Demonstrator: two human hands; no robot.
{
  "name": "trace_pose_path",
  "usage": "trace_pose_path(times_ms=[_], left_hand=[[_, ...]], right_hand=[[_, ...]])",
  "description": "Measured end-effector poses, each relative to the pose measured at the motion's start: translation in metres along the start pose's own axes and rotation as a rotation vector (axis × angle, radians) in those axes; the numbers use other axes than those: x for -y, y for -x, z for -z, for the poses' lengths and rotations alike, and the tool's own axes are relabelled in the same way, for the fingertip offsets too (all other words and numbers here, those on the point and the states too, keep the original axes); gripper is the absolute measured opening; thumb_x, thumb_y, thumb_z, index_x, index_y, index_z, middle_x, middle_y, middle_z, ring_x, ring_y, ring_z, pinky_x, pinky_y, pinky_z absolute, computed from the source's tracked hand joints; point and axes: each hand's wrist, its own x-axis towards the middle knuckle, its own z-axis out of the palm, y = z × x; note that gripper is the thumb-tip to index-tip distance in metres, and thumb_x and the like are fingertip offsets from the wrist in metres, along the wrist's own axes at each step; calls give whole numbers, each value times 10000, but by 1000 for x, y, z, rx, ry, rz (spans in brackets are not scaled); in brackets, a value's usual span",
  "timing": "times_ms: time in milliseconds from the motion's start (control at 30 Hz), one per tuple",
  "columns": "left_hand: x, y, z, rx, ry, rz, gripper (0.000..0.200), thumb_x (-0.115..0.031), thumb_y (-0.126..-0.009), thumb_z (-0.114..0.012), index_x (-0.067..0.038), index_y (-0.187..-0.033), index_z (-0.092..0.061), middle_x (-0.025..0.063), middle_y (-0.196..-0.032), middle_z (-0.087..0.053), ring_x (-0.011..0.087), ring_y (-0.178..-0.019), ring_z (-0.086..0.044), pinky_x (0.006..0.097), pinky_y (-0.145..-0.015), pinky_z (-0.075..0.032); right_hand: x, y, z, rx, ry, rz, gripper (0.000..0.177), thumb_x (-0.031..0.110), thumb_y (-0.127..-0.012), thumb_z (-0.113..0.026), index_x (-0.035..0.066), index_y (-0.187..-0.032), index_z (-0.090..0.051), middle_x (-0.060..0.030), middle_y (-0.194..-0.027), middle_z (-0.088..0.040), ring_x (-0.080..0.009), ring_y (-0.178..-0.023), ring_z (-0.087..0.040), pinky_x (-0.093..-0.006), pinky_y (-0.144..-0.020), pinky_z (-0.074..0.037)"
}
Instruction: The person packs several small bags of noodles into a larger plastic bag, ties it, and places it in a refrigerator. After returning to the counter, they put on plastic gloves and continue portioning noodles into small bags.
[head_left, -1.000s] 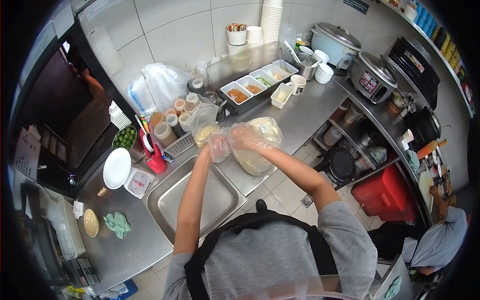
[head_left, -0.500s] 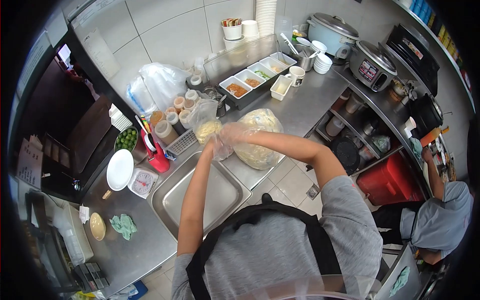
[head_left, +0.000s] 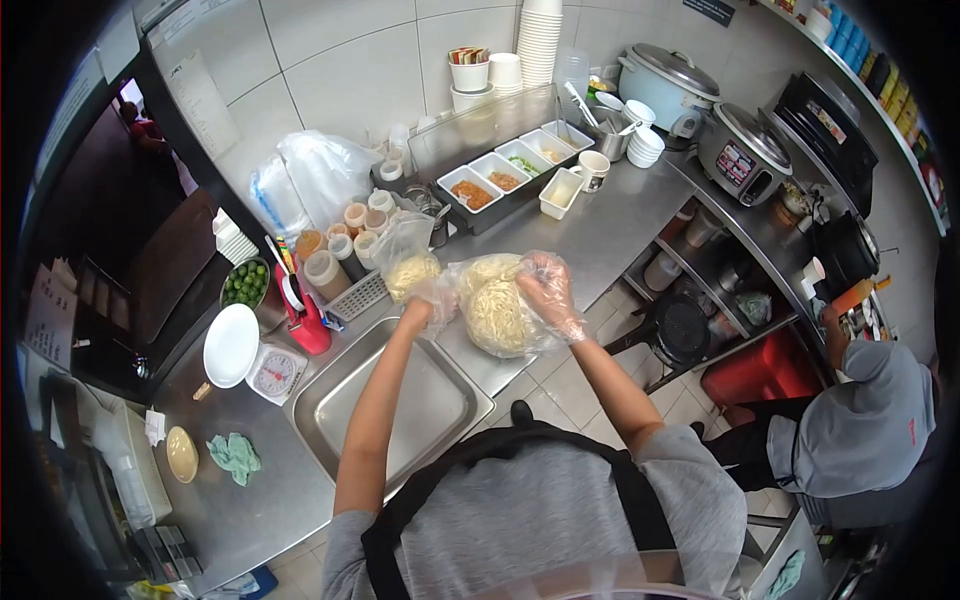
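Observation:
A large clear plastic bag of pale noodles (head_left: 494,312) rests on the steel counter at the right of the sink. My right hand (head_left: 548,290), in a clear plastic glove, has its fingers curled on the bag's upper right edge. My left hand (head_left: 434,304), gloved too, is closed at the bag's left edge; plastic partly hides its fingertips. Just behind the left hand stands a smaller clear bag of noodles (head_left: 410,276), beside a white plastic basket (head_left: 358,302).
A steel sink (head_left: 300,400) lies in front of me; a kitchen scale (head_left: 277,372) with a white plate (head_left: 230,345) is left of it. Behind are squeeze bottles (head_left: 325,272) and topping trays (head_left: 470,190). A co-worker (head_left: 850,425) stands at the right.
My hands were together between the two bags; my right hand has moved right onto the large bag's far edge. The large bag now lies more open, showing the noodles. The co-worker has shifted.

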Motion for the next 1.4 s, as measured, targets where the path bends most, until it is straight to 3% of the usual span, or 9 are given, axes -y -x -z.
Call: trace_pose_path(times_ms=[333, 400, 600, 733, 833, 1033, 1133, 1200, 1400], left_hand=[[-46, 61, -45, -233, -442, -335, 338, -343, -924, -474, -62, -1044, -619, 40, -922, -622, 147, -807, -588, 264, -694, -474], [-57, 93, -74, -285, -578, -170, 334, -340, -916, -487, -63, -1038, -628, 70, -954, -625, 169, -834, -581, 281, -743, -458], [-26, 70, -73, -181, -1230, -458, 336, -324, -898, -427, -83, -1047, -607, 179, -882, -626, 316, -809, -594, 394, -718, -453], [-21, 53, -68, -82, -1565, -562, 336, -316, -906, -397, -89, -1044, -604, 200, -912, -624, 366, -816, -598, 423, -703, -462], [-47, 69, -94, -206, -1312, -334, 342, -328, -885, -445, -62, -1029, -603, 199, -908, -625, 322, -783, -612, 401, -695, -468], [-69, 60, -99, -346, -762, -295, 313, -288, -799, -577, -9, -933, -622, 172, -858, -630, 207, -737, -594, 369, -690, -456], [-74, 48, -108, -166, -1242, -90, 313, -274, -764, -608, 6, -902, -631, 162, -886, -642, 209, -796, -593, 360, -728, -453], [-53, 15, -80, -66, -1311, -221, 346, -295, -743, -621, 10, -908, -630, 173, -926, -640, 231, -850, -593, 361, -759, -452], [20, -65, -28, -179, -1111, -455, 360, -298, -732, -622, 1, -932, -630, 195, -1001, -623, 277, -918, -591, 375, -798, -453]], right_hand=[[18, -6, -59, 46, -11, 449, 170, 65, -697, -653, 13, -846, -589, -114, -777, -573, -219, -704, -549, -315, -636, -447], [7, 10, -49, 3, -148, 295, 169, 49, -716, -626, 17, -879, -594, -87, -781, -577, -192, -698, -542, -307, -637, -447], [-32, 33, -21, -323, -601, -284, 129, 70, -802, -564, 51, -927, -595, 20, -794, -542, -90, -693, -486, -253, -613, -419], [-72, 31, -16, -416, -908, -306, 124, 131, -833, -617, 48, -914, -572, 5, -770, -544, -100, -703, -520, -252, -620, -456], [-58, 24, -6, -389, -942, -437, 118, 146, -843, -610, 51, -905, -576, 6, -783, -543, -97, -692, -507, -245, -626, -444], [-18, 25, 10, -116, -403, -290, 69, 77, -794, -564, 49, -857, -568, 9, -765, -519, -110, -731, -502, -267, -644, -422], [-4, 28, 20, -17, -38, 94, 131, 54, -713, -574, 30, -840, -553, -80, -786, -554, -240, -730, -559, -327, -669, -449], [11, 27, 31, 118, 80, 230, 186, 49, -681, -584, 38, -861, -539, -138, -830, -565, -334, -760, -566, -367, -705, -465], [58, 31, 15, 352, 513, 128, 331, 148, -710, -621, 48, -1016, -544, -144, -960, -590, -315, -873, -580, -388, -759, -460]])
